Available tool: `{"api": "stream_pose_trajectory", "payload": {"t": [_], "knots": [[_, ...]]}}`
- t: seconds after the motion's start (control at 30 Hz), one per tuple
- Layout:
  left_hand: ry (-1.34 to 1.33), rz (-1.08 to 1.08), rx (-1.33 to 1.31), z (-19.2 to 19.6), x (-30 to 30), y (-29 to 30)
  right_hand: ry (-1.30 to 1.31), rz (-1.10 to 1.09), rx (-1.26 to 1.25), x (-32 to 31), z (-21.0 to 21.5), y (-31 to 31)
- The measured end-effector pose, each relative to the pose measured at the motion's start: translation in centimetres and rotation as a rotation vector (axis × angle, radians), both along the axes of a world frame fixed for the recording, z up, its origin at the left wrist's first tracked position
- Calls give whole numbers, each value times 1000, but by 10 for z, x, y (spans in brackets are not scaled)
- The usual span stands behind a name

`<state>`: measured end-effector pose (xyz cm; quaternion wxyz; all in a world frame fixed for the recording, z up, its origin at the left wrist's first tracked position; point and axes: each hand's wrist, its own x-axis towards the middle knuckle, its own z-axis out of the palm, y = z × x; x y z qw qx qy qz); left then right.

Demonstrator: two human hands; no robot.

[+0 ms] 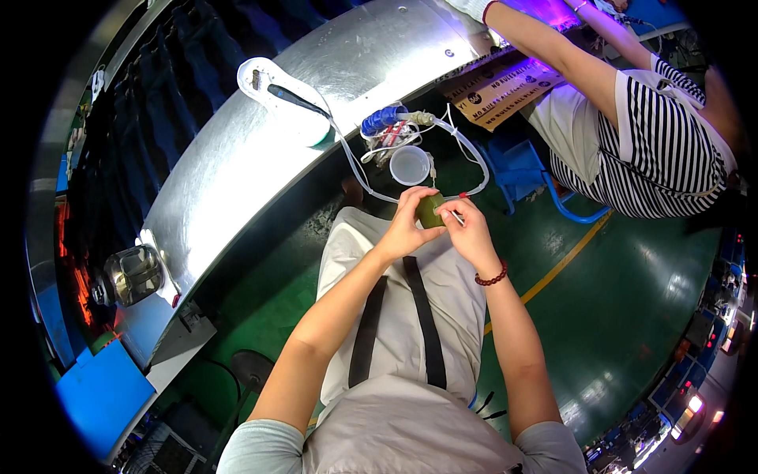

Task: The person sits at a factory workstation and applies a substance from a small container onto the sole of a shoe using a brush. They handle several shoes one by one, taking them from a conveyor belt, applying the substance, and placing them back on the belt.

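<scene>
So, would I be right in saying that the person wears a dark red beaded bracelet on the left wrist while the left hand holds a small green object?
Not quite: the head view shows the beaded bracelet on the right wrist, not the left. The left hand does hold the small green object.

From my remote feed I see a metal bench (pixel 229 178) sweeping from nine to twelve o'clock, dark hanging strips (pixel 162 110) beyond it at ten. A dark see-through jar (pixel 136 275) lies tilted at nine, a blue panel (pixel 103 399) at eight. At two, a co-worker in a striped top (pixel 663 146) sits near a blue stool (pixel 517 170); a yellow line (pixel 564 262) crosses the green floor (pixel 616 347) at three.
</scene>
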<state>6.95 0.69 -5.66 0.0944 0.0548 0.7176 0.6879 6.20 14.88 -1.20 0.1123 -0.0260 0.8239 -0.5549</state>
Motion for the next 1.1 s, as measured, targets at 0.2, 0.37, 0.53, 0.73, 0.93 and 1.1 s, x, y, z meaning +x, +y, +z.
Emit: {"api": "stream_pose_trajectory", "payload": {"t": [0.2, 0.37, 0.53, 0.73, 0.93, 1.1], "knots": [[-91, -16, 66, 2, -1, -3, -118, -96, -154, 2, -6, -1], [60, -20, -89, 1, 0, -2, 22, -46, 96, 3, -1, -4], [163, -33, -257, 6, -1, 2, 16, -36, 237, 2, -7, -2], [137, 5, -365, 11, 2, 9, 23, -103, 249, 5, -14, -3], [105, 21, -378, 13, 3, 14, -32, -264, 150, 11, -13, -10], [115, 58, -390, 14, 2, 19, 72, -375, 147, 15, -24, -17]]}}
